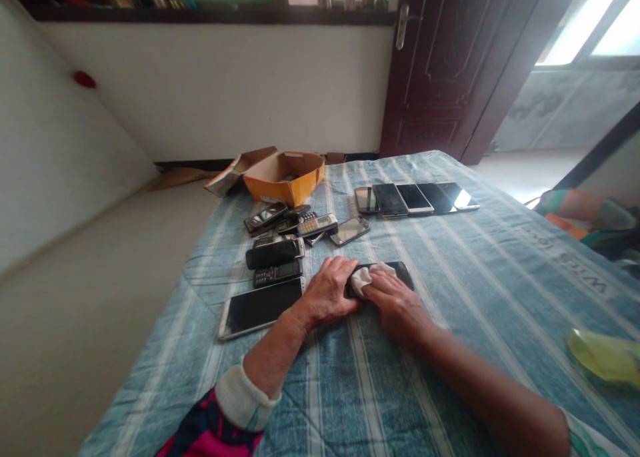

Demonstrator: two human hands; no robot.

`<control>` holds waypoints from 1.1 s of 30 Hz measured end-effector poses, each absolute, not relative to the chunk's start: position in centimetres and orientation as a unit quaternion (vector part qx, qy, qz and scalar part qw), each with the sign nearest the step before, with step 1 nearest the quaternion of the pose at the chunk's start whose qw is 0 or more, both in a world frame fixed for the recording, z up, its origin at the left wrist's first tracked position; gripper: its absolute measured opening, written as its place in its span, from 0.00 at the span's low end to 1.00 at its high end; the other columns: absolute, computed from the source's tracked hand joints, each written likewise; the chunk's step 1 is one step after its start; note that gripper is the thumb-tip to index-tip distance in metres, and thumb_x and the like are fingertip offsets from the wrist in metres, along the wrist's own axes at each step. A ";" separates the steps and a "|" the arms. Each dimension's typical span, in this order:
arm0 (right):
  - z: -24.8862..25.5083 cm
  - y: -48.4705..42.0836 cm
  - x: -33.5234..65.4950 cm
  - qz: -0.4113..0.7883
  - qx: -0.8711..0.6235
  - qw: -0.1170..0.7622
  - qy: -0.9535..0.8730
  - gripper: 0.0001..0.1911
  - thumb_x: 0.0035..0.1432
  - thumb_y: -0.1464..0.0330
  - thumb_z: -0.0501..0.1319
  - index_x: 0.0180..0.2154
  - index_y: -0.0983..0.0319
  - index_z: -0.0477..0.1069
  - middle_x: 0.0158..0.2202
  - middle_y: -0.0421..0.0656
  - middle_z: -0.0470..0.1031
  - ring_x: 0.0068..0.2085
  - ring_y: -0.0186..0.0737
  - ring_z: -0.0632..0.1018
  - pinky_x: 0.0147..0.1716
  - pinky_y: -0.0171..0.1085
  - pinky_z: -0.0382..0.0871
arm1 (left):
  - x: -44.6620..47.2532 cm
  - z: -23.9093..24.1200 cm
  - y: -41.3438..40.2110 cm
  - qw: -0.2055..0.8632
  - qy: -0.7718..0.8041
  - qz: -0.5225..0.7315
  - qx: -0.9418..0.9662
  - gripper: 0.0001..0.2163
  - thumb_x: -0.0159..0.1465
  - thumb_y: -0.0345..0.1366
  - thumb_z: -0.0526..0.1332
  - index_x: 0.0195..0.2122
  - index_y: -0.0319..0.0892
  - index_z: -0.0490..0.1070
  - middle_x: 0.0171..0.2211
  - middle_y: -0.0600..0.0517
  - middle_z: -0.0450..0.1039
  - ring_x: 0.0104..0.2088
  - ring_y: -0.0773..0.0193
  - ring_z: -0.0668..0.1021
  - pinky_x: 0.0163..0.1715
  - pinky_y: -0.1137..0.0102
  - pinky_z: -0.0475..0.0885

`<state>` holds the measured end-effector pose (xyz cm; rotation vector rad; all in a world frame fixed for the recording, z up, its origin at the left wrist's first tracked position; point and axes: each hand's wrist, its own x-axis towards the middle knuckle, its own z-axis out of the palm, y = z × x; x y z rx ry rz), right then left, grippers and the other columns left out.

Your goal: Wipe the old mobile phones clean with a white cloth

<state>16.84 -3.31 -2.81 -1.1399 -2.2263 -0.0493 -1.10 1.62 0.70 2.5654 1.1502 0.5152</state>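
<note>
A dark smartphone lies flat on the striped blue cloth in front of me. My left hand grips its left end, fingers over the far edge and thumb along the near side. A crumpled white cloth is under the fingers of my right hand, pressed onto the phone's face. Left of my hands rests a white tablet with a dark screen, its right edge partly behind my left wrist. Beyond it lies a heap of old mobile phones, and a grey phone sits apart from the heap.
Several smartphones lie side by side in a row at the far right. An orange cardboard box with its lid open stands at the back left. A yellow item lies near the right edge. Behind are a wall and a dark red door.
</note>
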 end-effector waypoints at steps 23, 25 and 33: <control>-2.3 -2.4 15.1 0.011 -0.332 0.308 -0.892 0.11 0.61 0.76 0.55 0.38 0.62 0.75 0.43 0.48 0.77 0.53 0.44 0.73 0.54 0.45 0.67 | -1.5 0.5 1.6 0.151 0.378 0.168 0.898 0.28 0.49 0.33 0.64 0.53 0.42 0.63 0.47 0.45 0.69 0.46 0.52 0.72 0.49 0.58 0.67; -2.0 -2.6 15.9 0.020 -0.334 0.293 -0.896 0.13 0.61 0.77 0.54 0.43 0.62 0.74 0.44 0.48 0.76 0.55 0.43 0.72 0.56 0.45 0.66 | -1.5 0.4 1.7 0.151 0.380 0.165 0.897 0.30 0.47 0.37 0.67 0.53 0.41 0.64 0.47 0.45 0.69 0.46 0.52 0.72 0.50 0.57 0.67; -1.9 -3.0 18.5 0.020 -0.345 0.288 -0.893 0.16 0.62 0.79 0.49 0.39 0.62 0.75 0.43 0.47 0.76 0.53 0.43 0.73 0.57 0.45 0.65 | -1.6 0.6 1.5 0.153 0.382 0.154 0.898 0.32 0.43 0.41 0.71 0.50 0.39 0.65 0.47 0.44 0.69 0.47 0.50 0.71 0.49 0.58 0.67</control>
